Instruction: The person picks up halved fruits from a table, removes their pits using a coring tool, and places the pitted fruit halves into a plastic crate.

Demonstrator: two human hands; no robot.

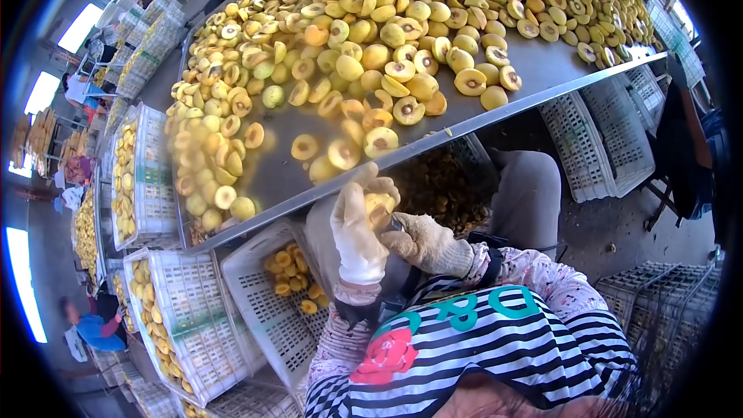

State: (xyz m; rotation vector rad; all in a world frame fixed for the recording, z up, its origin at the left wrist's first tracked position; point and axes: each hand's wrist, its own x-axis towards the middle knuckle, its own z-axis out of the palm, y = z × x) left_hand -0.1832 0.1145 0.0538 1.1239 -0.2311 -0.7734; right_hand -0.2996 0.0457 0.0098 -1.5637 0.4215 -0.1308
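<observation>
My left hand [358, 236], in a pale glove, is closed round a yellow fruit [379, 207] just below the metal table's front edge. To its right my right hand [430, 244], in a rough knitted glove, has its fingers closed at the fruit. A small dark thing shows at its fingertips, too small to make out. Many halved yellow fruits [381, 142], several with brown stones inside, lie on the metal table [518, 99] beyond both hands.
A white crate [271, 325] with some fruit pieces stands below left, beside another full crate [203, 333]. Dark pieces [441, 186] lie in a container under the table edge. Crates [584, 147] stand at the right. Other people [104, 333] are at the left and top.
</observation>
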